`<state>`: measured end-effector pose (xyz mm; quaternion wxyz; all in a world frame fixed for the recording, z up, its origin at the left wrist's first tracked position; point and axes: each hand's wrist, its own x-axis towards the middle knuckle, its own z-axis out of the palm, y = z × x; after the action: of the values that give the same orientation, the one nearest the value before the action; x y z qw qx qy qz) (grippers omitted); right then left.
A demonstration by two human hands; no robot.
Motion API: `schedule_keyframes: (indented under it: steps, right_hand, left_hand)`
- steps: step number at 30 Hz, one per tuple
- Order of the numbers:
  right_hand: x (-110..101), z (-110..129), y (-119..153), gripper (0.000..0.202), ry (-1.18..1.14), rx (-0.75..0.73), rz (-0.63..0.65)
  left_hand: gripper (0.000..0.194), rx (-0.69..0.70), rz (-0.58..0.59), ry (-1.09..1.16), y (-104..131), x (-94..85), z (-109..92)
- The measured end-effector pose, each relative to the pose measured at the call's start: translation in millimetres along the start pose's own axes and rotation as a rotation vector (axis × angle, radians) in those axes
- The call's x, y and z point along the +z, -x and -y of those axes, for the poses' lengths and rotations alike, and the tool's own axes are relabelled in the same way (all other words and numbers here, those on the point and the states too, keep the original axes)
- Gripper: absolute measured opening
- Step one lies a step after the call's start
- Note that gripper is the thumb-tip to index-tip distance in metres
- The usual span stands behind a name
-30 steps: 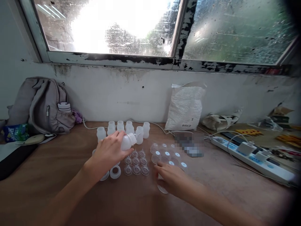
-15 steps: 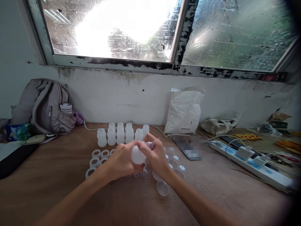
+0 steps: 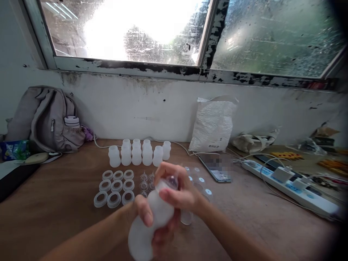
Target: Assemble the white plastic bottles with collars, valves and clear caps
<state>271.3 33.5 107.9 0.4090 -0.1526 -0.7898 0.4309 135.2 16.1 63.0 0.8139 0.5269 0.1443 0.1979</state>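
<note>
A frosted white baby bottle [image 3: 141, 237] is tilted in front of me, its base toward me. My left hand [image 3: 144, 214] is wrapped round its waisted body. My right hand [image 3: 178, 188] closes over the bottle's top, where a clear nipple [image 3: 172, 181] shows between the fingers. The right fingers partly hide the collar area, and motion blurs both hands. Just beyond lie several clear nipples [image 3: 144, 177], partly covered by my hands. White screw rings [image 3: 114, 205] stand in rows to the left. Clear domed caps [image 3: 186, 218] lie to the right, partly behind my right hand.
Several frosted bottles [image 3: 136, 156] stand at the back. A phone [image 3: 216, 168], white plastic bag [image 3: 213, 125] and power strip [image 3: 293, 188] with cables are on the right. A grey backpack [image 3: 43, 123] leans against the wall at left.
The bottle and both hands have come closer to me, and the bottle's long side now shows. More rings and nipples are uncovered. The view has shifted slightly.
</note>
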Motion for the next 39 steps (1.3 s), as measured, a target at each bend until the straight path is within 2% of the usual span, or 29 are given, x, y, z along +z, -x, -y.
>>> schedule_keyframes:
  steps: [1, 2, 4, 7, 9, 11, 15, 18, 23, 25, 27, 39]
  right_hand:
    - [-7.3, -6.6, -3.0, 0.030, -0.036, 0.038, 0.021]
    - [-15.9, -14.2, -6.3, 0.039, -0.064, 0.079, 0.019]
    - [-33.8, -29.9, -12.6, 0.051, -0.061, 0.133, -0.020]
    - [-52.1, -43.6, -17.8, 0.037, -0.030, 0.186, -0.066]
    - [-55.1, -42.2, -17.6, 0.030, -0.058, 0.176, -0.099]
    - [-53.0, -34.5, -16.0, 0.035, -0.079, 0.144, -0.148]
    - [-46.7, -16.4, -14.2, 0.030, 0.001, 0.158, -0.179]
    - [-46.1, -9.7, -13.8, 0.028, 0.119, 0.224, -0.124]
    - [-45.7, -9.8, -10.9, 0.031, 0.279, 0.408, 0.051]
    - [-44.3, -10.7, -10.2, 0.033, 0.295, 0.453, 0.089]
    - [-43.3, -11.0, -10.2, 0.034, 0.288, 0.466, 0.100]
    - [-37.1, -20.7, -12.1, 0.020, 0.260, 0.395, 0.075]
  left_hand:
    - [0.022, 0.006, 0.071, 0.164, 1.1, -3.5, -0.1]
    - [0.025, 0.031, 0.083, 0.245, 2.7, -6.9, -2.2]
    - [0.029, 0.102, -0.029, 0.173, 6.3, -12.4, -10.5]
    - [0.029, 0.137, -0.226, -0.032, 9.7, -15.3, -23.5]
    - [0.027, 0.128, -0.324, -0.123, 9.2, -14.3, -27.5]
    - [0.023, 0.084, -0.390, -0.213, 7.1, -12.4, -28.1]
    - [0.017, -0.007, -0.461, -0.409, 3.4, -9.6, -29.6]
    - [0.021, -0.033, -0.538, -0.750, 6.9, -10.6, -37.2]
    - [0.018, -0.109, -0.798, -1.623, 24.0, -12.4, -53.1]
    - [0.015, -0.155, -0.812, -1.797, 29.2, -11.3, -56.2]
    - [0.014, -0.189, -0.783, -1.848, 32.2, -9.9, -57.6]
    - [0.019, -0.237, -0.703, -1.740, 42.3, -18.4, -57.0]
